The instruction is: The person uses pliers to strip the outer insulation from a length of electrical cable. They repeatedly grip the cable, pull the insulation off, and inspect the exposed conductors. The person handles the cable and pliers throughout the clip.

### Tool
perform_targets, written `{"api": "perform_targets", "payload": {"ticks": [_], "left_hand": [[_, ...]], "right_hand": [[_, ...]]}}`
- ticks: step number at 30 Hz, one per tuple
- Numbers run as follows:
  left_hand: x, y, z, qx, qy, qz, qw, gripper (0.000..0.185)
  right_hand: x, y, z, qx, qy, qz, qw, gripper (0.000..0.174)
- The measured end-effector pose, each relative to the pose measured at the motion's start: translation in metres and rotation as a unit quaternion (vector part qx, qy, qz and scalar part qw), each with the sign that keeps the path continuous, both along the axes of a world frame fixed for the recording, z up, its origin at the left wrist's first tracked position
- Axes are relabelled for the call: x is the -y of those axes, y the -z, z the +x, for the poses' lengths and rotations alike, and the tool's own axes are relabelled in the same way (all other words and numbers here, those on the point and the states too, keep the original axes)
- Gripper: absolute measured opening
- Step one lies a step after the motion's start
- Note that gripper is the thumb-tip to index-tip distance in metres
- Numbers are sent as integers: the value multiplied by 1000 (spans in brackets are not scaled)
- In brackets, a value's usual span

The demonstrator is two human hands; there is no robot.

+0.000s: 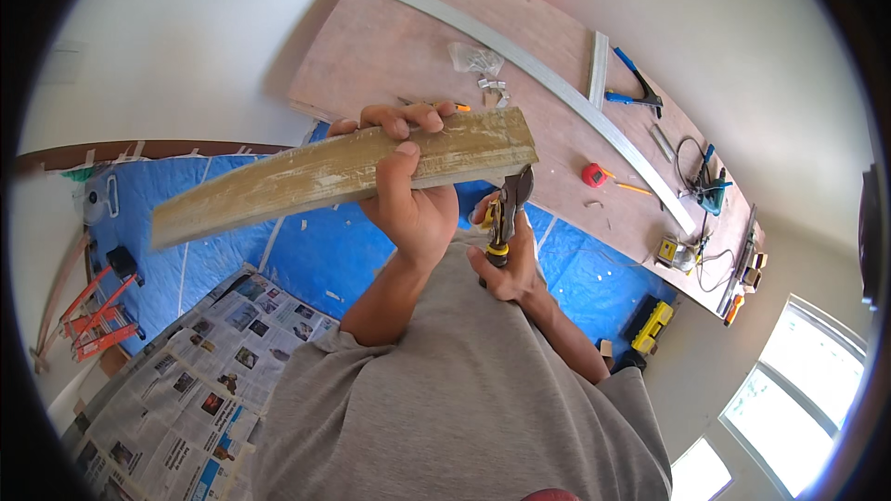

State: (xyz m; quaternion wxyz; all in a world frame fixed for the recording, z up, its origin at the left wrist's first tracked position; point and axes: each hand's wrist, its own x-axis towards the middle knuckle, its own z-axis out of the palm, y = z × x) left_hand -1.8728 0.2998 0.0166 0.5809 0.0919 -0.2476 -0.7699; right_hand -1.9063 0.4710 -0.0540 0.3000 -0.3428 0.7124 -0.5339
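My left hand [418, 212] grips a long, scuffed, yellowish-brown bar [313, 181] near its middle, thumb on the near side and fingers over the far edge. The bar is held up in front of my chest; whether it is wood or coated metal I cannot tell. In my right hand [514, 275] is a pair of aviation snips [511, 205] with black and yellow handles. Their jaws point up and meet the lower corner of the bar's right end. How far the jaws are apart is hard to make out.
Ahead stands a plywood-topped worktable [404, 35] bearing a long metal channel [515, 49], a short channel [597, 69], a blue-handled hand tool [635, 83], a red tape measure [593, 175] and a plastic bag [477, 58]. Blue tarp [327, 250] covers the floor. Newspaper [188, 390] lies left, near an orange stepladder [101, 327].
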Motion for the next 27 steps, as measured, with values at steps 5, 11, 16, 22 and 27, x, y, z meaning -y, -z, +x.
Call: {"api": "perform_targets", "payload": {"ticks": [5, 11, 16, 22, 27], "left_hand": [[12, 0, 8, 33, -17, 14, 999, 42], [23, 8, -2, 127, -109, 13, 986, 36], [24, 15, -16, 166, -114, -6, 980, 33], [33, 2, -22, 104, -53, 86, 989, 32], [57, -12, -23, 102, 41, 102, 989, 26]], "right_hand": [[-3, -12, -3, 63, -73, 4, 995, 73], [-25, -33, -15, 205, -146, 60, 966, 81], [-36, -39, -19, 361, -151, 40, 919, 84], [-53, -27, -9, 187, -130, 92, 969, 86], [-68, -20, -6, 152, -98, 109, 977, 84]]}}
